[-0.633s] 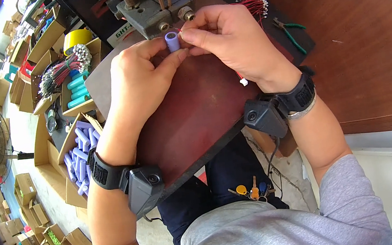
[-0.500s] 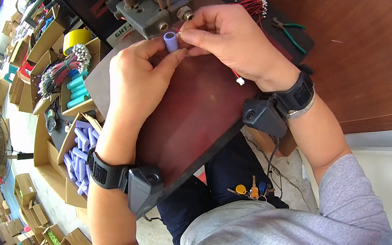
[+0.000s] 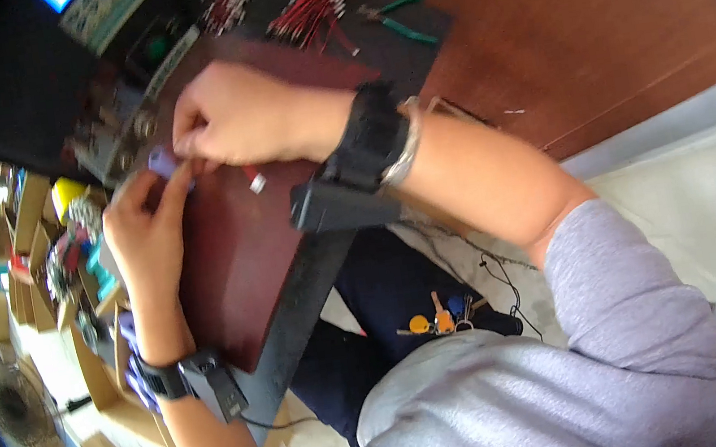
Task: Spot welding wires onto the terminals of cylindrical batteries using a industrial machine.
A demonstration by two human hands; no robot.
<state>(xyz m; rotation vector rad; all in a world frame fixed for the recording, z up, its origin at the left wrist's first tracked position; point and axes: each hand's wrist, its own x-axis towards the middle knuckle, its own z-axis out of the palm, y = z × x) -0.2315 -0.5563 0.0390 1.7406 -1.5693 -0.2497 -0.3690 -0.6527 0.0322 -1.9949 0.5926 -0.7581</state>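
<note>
A small purple cylindrical battery cell (image 3: 161, 162) stands out between the thumb and fingers of my left hand (image 3: 146, 238), which are closed on it. My right hand (image 3: 240, 117) is pinched just beside the cell's top, over the dark red work surface (image 3: 231, 258). From under it hangs a red wire lead with a white connector (image 3: 257, 183). The wire's other end is hidden by my blurred fingers. Close beyond the cell are the metal electrodes of a bench machine (image 3: 108, 143).
Bundles of red wires with white connectors (image 3: 308, 17) and green-handled pliers (image 3: 399, 19) lie at the back. On the left stand cardboard boxes (image 3: 107, 374), one holding purple cells, and a fan (image 3: 16, 409). A brown wooden surface (image 3: 550, 35) is at the right.
The whole view has swung, so hands, cell and machine now appear farther left and lower. Both hands keep their grip, the right one still beside the cell's top.
</note>
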